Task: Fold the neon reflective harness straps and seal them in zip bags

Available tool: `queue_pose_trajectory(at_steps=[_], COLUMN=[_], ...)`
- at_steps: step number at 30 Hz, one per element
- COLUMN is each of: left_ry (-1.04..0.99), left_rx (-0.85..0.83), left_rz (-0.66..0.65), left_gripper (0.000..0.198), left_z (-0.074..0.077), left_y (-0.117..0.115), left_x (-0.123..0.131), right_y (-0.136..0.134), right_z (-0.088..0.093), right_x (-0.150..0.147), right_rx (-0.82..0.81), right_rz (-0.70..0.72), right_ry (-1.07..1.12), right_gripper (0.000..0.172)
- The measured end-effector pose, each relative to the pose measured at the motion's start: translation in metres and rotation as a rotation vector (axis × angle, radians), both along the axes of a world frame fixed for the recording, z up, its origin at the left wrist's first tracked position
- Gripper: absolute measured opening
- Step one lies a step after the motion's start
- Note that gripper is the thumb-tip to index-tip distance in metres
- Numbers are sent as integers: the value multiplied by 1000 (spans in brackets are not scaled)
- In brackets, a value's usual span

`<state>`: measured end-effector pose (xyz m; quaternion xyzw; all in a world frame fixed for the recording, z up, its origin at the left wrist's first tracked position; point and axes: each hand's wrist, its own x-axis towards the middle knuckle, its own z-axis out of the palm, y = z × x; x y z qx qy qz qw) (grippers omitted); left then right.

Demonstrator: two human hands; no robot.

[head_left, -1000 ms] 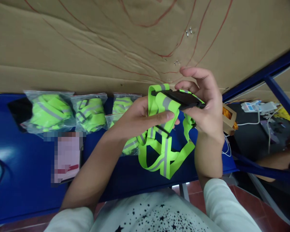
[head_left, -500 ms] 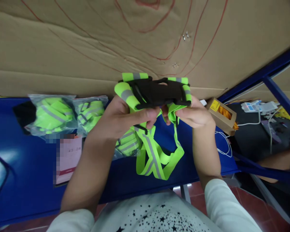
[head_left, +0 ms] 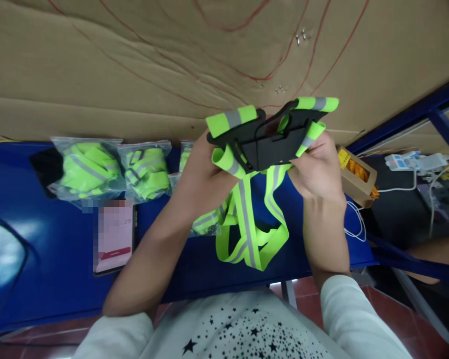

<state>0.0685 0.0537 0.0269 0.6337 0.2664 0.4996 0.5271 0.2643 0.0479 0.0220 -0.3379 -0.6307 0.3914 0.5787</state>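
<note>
Between my two hands is a reflective harness [head_left: 245,219] of lime-yellow straps with grey stripes, held up over the blue table. At its top a black plastic buckle [head_left: 271,149] joins the looped strap ends and sits tilted, its right side higher. My left hand [head_left: 211,172] is closed on the strap at the buckle's left end; its fingertips are hidden behind it. My right hand [head_left: 316,167] grips the strap at the right end, thumb against the buckle's edge. The remaining straps hang in loops below.
Clear bags of folded lime straps [head_left: 90,169] lie along the back left of the blue table [head_left: 33,279]. A phone [head_left: 115,237] lies before them. To the right are a cardboard box [head_left: 357,177], a white cable [head_left: 355,222] and another person's arm [head_left: 437,252].
The buckle has tilted, its right end rising, and now shows more of its flat face. Both hands have shifted slightly right in the view and turned with it.
</note>
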Motion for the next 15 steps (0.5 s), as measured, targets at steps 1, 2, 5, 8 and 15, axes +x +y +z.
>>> queue_pose_trajectory(at_steps=[1,2,5,8,15], left_ry=[15,49,137,135,45], left_rx=[56,108,196,217,125], left_rz=[22,39,59,68,141], left_gripper=[55,57,63,70,50], left_z=[2,5,14,12,-16], left_y=[1,1,-1,-1,20], left_x=[0,1,0,1,-1], right_y=[-1,-3,-6,-6,-6], right_z=[-2,-4,-10,-18,3], right_x=[-3,-5,-11,-13,-6], right_rx=[22,30,31,44,28], right_rz=[-45,-79,-138,-97,119], right_ry=[-7,-18,-53,-49,-180], right_gripper=[23,23,23,22,55])
